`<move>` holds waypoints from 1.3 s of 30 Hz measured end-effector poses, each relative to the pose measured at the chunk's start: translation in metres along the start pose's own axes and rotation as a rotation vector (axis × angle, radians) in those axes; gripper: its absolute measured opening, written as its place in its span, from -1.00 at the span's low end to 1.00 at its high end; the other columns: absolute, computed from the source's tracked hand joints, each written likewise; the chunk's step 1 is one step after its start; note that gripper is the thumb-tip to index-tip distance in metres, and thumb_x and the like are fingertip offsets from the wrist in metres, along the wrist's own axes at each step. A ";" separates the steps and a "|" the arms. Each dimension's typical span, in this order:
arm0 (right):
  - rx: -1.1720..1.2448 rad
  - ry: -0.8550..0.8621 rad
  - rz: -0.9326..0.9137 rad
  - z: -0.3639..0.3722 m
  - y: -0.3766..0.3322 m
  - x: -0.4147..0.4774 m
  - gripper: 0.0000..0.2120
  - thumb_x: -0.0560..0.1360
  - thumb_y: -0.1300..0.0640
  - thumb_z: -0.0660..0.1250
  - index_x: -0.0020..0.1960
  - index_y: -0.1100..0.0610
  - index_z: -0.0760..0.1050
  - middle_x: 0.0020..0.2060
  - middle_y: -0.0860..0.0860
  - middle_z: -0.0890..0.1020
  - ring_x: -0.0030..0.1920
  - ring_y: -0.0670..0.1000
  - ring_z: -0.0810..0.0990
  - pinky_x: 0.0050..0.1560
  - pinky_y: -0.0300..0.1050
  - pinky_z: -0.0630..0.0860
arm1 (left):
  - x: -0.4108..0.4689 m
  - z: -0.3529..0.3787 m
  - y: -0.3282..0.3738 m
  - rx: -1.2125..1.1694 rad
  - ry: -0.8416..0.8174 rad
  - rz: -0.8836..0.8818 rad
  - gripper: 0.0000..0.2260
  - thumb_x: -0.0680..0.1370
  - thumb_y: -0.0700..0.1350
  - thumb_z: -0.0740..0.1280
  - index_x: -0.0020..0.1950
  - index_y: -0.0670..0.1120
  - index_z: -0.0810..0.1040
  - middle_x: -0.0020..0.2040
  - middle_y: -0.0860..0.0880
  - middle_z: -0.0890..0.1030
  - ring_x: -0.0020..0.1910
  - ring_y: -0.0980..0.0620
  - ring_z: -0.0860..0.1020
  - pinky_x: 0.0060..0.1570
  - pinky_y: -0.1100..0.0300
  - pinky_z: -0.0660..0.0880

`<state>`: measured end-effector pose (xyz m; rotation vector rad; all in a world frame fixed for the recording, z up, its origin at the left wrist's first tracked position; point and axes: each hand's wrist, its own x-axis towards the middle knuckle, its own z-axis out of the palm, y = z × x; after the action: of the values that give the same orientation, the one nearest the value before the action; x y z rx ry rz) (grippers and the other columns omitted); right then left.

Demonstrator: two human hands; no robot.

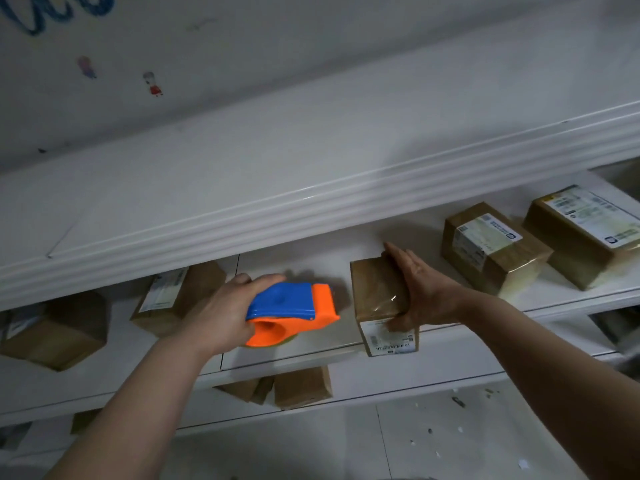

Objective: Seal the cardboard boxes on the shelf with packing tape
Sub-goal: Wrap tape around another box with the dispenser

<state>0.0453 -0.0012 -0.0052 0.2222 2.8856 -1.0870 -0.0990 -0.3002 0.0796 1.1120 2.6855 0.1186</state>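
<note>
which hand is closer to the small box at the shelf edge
Right. The right hand grips the small box along its right side; the left hand holds the tape dispenser off to the box's left, not touching it.

A parcel storeroom: white shelves (pixel 311 161) stacked with labelled cardboard boxes (pixel 495 247).

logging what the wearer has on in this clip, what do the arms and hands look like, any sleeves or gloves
No sleeves in view: the left forearm and right forearm are bare up to the frame edge. The left hand and right hand wear no gloves. No ring, watch or wristband shows, and there are no markings.
</note>
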 end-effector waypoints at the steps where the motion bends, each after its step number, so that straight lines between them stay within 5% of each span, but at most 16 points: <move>1: -0.016 -0.001 -0.003 -0.001 -0.002 0.001 0.36 0.11 -0.14 0.63 0.55 0.02 -0.27 0.46 -0.02 0.12 0.45 0.07 0.16 0.46 0.08 0.22 | 0.002 0.005 0.006 0.009 -0.004 0.005 -0.22 0.40 -0.24 0.29 0.46 0.38 0.14 0.09 0.07 0.39 0.09 0.01 0.48 -0.04 0.15 0.46; 6: -0.498 -0.037 -0.032 -0.003 -0.023 -0.009 0.28 0.27 -0.30 0.46 0.51 0.09 -0.44 0.48 0.01 -0.41 0.46 0.06 -0.48 0.47 0.20 -0.34 | 0.018 0.027 0.030 0.013 0.025 0.052 -0.25 0.41 -0.23 0.26 0.40 0.41 0.09 0.03 0.05 0.36 0.02 -0.07 0.51 -0.07 0.07 0.52; 17: -0.795 -0.067 -0.133 0.023 -0.057 -0.018 0.20 0.34 -0.35 0.36 0.53 0.17 -0.36 0.52 0.13 -0.33 0.52 0.11 -0.35 0.45 0.31 -0.28 | 0.021 0.024 0.036 0.067 0.012 0.040 -0.26 0.41 -0.25 0.27 0.41 0.36 0.11 0.03 0.03 0.35 0.01 -0.08 0.51 -0.14 0.09 0.49; 20: -0.780 -0.124 -0.037 0.008 -0.062 0.003 0.24 0.29 -0.27 0.45 0.53 0.11 -0.40 0.49 0.14 -0.39 0.50 0.16 -0.39 0.44 0.39 -0.22 | 0.018 0.025 0.038 0.039 0.012 0.046 -0.26 0.42 -0.25 0.28 0.41 0.36 0.12 0.02 0.03 0.36 -0.04 -0.05 0.51 -0.21 0.13 0.46; 23: -0.679 -0.155 -0.035 -0.002 -0.064 0.020 0.26 0.24 -0.15 0.53 0.54 0.06 -0.34 0.54 0.09 -0.07 0.54 0.14 -0.10 0.44 0.39 -0.12 | 0.016 0.020 0.040 -0.013 0.011 0.038 -0.22 0.40 -0.27 0.29 0.44 0.38 0.12 0.03 0.06 0.36 0.00 -0.03 0.50 -0.18 0.14 0.47; 28: 0.136 0.041 -0.060 -0.012 -0.026 0.010 0.33 0.18 0.06 0.66 0.56 0.12 -0.28 0.47 0.03 0.02 0.46 0.02 0.14 0.42 -0.20 0.19 | 0.015 -0.013 0.044 -0.009 0.154 0.063 -0.21 0.37 -0.23 0.32 0.48 0.33 0.15 0.13 0.03 0.40 0.16 -0.05 0.48 0.09 0.06 0.49; 30: 0.232 0.018 -0.003 0.004 -0.003 -0.002 0.31 0.18 0.09 0.66 0.57 0.11 -0.25 0.47 0.01 0.03 0.45 -0.02 0.17 0.36 -0.29 0.22 | 0.019 -0.015 0.063 0.107 0.118 0.105 -0.23 0.40 -0.17 0.32 0.49 0.34 0.10 0.15 0.04 0.40 0.16 -0.03 0.47 0.04 0.08 0.47; 32: 0.184 -0.037 0.053 0.023 0.019 -0.011 0.31 0.19 0.05 0.65 0.56 0.10 -0.26 0.52 0.01 -0.03 0.50 0.01 0.09 0.39 -0.24 0.17 | 0.024 -0.003 0.084 0.182 0.036 0.153 -0.23 0.43 -0.14 0.31 0.49 0.34 0.05 0.13 0.04 0.39 0.14 -0.03 0.49 -0.05 0.11 0.41; 36: -0.088 -0.027 0.046 0.026 0.028 -0.014 0.35 0.18 -0.15 0.61 0.55 0.09 -0.33 0.55 -0.06 -0.21 0.52 -0.02 -0.33 0.48 0.26 -0.22 | 0.035 0.013 0.104 0.204 -0.007 0.191 -0.25 0.45 -0.14 0.32 0.50 0.33 0.04 0.12 0.02 0.39 0.13 -0.05 0.46 -0.04 0.11 0.41; 39: -0.085 -0.057 -0.026 0.021 0.013 -0.009 0.34 0.19 -0.14 0.60 0.55 0.06 -0.35 0.56 -0.07 -0.06 0.54 -0.05 -0.20 0.49 0.24 -0.25 | 0.038 0.013 0.114 0.262 0.006 0.234 -0.25 0.47 -0.11 0.32 0.50 0.33 0.02 0.14 0.02 0.40 0.10 -0.05 0.48 -0.07 0.13 0.39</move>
<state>0.0565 -0.0068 -0.0286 0.1476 2.8838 -0.9549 -0.0435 -0.1930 0.0781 1.5019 2.6206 -0.1971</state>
